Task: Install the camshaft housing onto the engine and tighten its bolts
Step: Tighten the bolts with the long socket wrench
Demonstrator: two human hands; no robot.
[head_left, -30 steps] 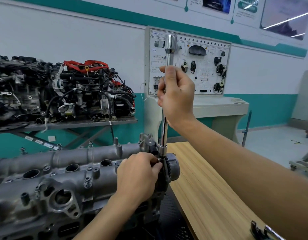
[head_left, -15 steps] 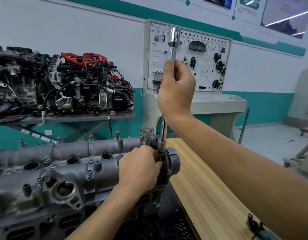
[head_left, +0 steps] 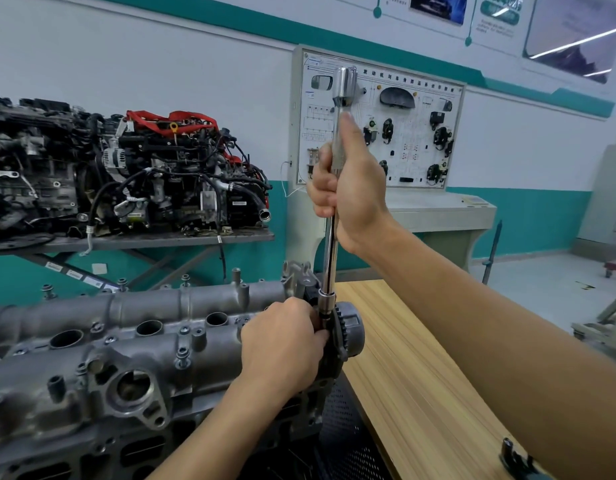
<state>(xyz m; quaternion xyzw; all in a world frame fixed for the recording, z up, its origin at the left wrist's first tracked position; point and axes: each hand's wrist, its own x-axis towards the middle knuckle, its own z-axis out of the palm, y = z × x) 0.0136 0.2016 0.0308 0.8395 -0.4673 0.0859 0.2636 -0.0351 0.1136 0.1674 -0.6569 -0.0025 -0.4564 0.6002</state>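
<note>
A white wall (head_left: 195, 81) with a teal band runs behind a workshop. On it, beyond the far end of the camshaft housing (head_left: 126, 341), hangs a white training board (head_left: 414, 157) set with black switches and small lamps. Behind the housing's left half, a second engine (head_left: 143, 174) with black hoses and red cables sits on a grey metal stand (head_left: 161, 237). The camshaft housing lies at the lower left of the view, on top of the engine block. It is a long, dull grey casting with rounded humps along its back, a row of round openings down the middle and a larger flanged port near its front edge. Small flanged bolts (head_left: 182, 353) stand in bosses along its edges. At its right end sits a dark toothed wheel (head_left: 351, 327), and just to the right of that end a pale wooden surface (head_left: 420, 375) stretches away. A long chrome wrench (head_left: 330, 258) stands nearly upright from the housing's right end, its foot just beside the toothed wheel. The right hand (head_left: 355, 192) is high above the housing, its fingers clenched round the knurled upper part of the handle with the thumb laid up along it. The left hand (head_left: 282, 348) rests on the housing's right end with its fingers curled round the foot of the wrench; the fingertips are hidden behind the hand. Black perforated metal (head_left: 348, 427) shows below the housing's right end.
</note>
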